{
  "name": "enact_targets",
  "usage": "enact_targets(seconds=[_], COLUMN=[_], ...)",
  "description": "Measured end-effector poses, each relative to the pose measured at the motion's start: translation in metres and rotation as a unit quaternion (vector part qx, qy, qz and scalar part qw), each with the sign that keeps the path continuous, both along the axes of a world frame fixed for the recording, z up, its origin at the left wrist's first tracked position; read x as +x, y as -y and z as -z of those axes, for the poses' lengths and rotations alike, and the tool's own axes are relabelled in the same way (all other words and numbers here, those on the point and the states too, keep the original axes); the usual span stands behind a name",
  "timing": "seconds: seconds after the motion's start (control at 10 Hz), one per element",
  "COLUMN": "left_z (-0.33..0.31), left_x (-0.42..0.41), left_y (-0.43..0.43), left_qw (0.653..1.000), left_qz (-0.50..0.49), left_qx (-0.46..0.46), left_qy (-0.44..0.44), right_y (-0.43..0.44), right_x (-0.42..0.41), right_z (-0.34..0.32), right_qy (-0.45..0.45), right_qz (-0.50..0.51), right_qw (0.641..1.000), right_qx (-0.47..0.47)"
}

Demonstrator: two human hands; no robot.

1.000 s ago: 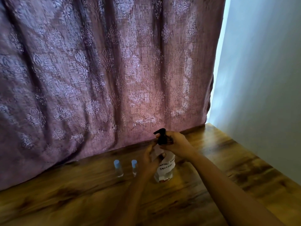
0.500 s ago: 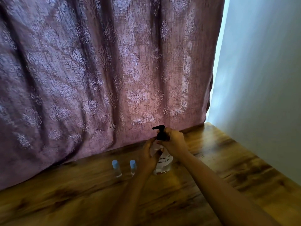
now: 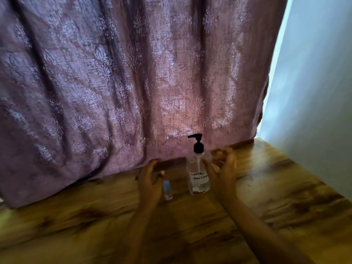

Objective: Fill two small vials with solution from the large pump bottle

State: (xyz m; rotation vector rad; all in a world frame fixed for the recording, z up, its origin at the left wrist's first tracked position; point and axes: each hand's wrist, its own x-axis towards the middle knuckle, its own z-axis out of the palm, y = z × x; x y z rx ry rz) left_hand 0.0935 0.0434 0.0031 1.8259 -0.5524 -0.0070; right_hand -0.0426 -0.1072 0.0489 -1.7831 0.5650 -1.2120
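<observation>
A clear pump bottle (image 3: 198, 174) with a black pump head and a handwritten white label stands upright on the wooden table (image 3: 95, 221), close to the curtain. My right hand (image 3: 222, 170) is just right of the bottle, fingers spread, holding nothing. My left hand (image 3: 150, 180) hovers left of the bottle, fingers apart and empty. One small vial with a light blue cap (image 3: 167, 189) stands upright between my left hand and the bottle. The second vial is hidden behind my left hand.
A patterned purple curtain (image 3: 123, 82) hangs right behind the table's back edge. A pale wall (image 3: 314, 92) runs along the table's right side.
Both hands have let go of the pump bottle and moved apart, the left one leftward over the vials, the right one to the bottle's right. The bottle now stands alone.
</observation>
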Motion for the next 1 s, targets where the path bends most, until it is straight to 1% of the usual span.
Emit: enact_targets(seconds=[0.1,0.2,0.3,0.4,0.5,0.7,0.8,0.9,1.0], left_z=[0.008,0.018,0.032,0.040,0.043,0.053,0.057,0.062,0.064], left_x=[0.013,0.012,0.009,0.013,0.024,0.043,0.047,0.048,0.045], left_y=[-0.041,-0.050,-0.040,-0.026,-0.018,-0.025,-0.028,-0.034,-0.043], left_qw=[0.990,0.982,0.979,0.972,0.968,0.960,0.961,0.970,0.980], left_qz=[-0.118,-0.074,-0.031,-0.063,-0.090,-0.104,-0.100,-0.062,-0.047], left_qx=[-0.011,0.010,0.023,0.047,0.144,0.198,0.200,0.167,0.094], left_qy=[-0.070,-0.172,-0.199,-0.221,-0.183,-0.167,-0.161,-0.167,-0.166], right_y=[-0.034,-0.048,-0.051,-0.052,-0.043,-0.039,-0.040,-0.040,-0.038], right_x=[-0.005,0.024,0.064,0.083,0.098,0.114,0.118,0.118,0.114], right_z=[0.040,0.082,0.117,0.112,0.111,0.106,0.105,0.111,0.130], right_qy=[-0.073,-0.219,-0.323,-0.334,-0.334,-0.361,-0.363,-0.336,-0.353], right_qz=[-0.096,-0.197,-0.214,-0.200,-0.203,-0.229,-0.236,-0.239,-0.258], right_qw=[0.990,0.952,0.922,0.921,0.920,0.904,0.901,0.910,0.899], right_qx=[0.071,0.083,0.004,0.023,0.026,0.014,0.014,0.036,0.011])
